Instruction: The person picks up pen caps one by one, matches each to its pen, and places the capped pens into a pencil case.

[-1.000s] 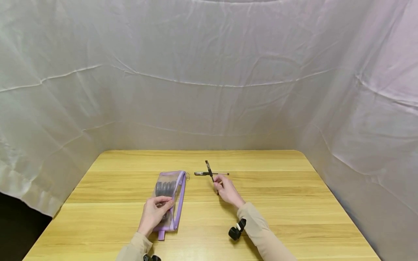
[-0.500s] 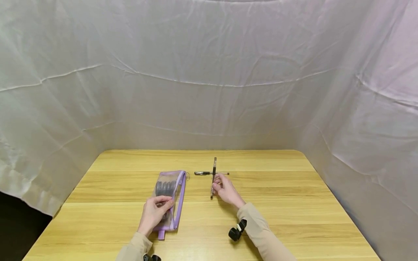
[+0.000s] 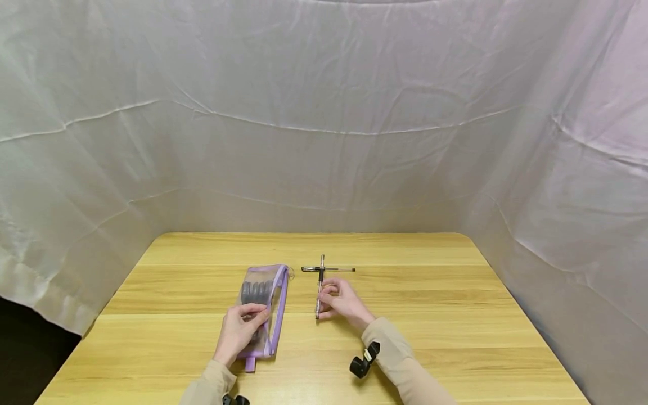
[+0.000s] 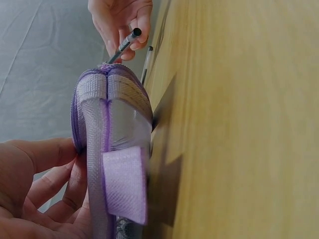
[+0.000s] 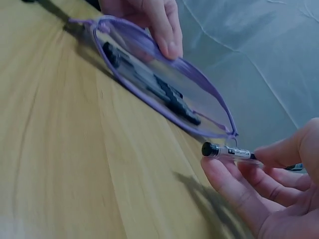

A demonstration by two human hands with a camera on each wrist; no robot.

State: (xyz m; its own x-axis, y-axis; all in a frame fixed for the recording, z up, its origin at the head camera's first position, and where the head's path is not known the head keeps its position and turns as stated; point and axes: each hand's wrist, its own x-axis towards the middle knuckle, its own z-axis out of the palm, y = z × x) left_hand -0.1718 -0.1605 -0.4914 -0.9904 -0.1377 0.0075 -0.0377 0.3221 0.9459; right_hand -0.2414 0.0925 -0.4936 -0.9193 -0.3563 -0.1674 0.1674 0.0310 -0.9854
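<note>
A translucent pencil case (image 3: 281, 315) with purple zip edging stands at the left, its mouth spread and facing right. My left hand (image 3: 238, 331) pinches the upper edge of that mouth between thumb and fingers. Several black pens (image 5: 149, 82) lie inside the case, as the right wrist view shows. To the right of the case, my right hand (image 3: 344, 304) grips a clear-barrelled gel pen (image 3: 321, 277) with a black grip section, one end toward me. In the left wrist view its black end (image 4: 135, 33) sticks out of the fingers, beyond the case.
Another gel pen (image 3: 310, 269) lies crosswise on the wooden table (image 3: 430, 315), behind the held one. A small ring (image 3: 291, 274) hangs at the far corner of the case, and a purple tab (image 3: 250, 365) at the near end. Grey cloth (image 3: 324, 169) surrounds the table.
The pen in my right hand has turned from slanting to pointing straight away from me, and has come left and nearer with the hand. The left hand and case stay put.
</note>
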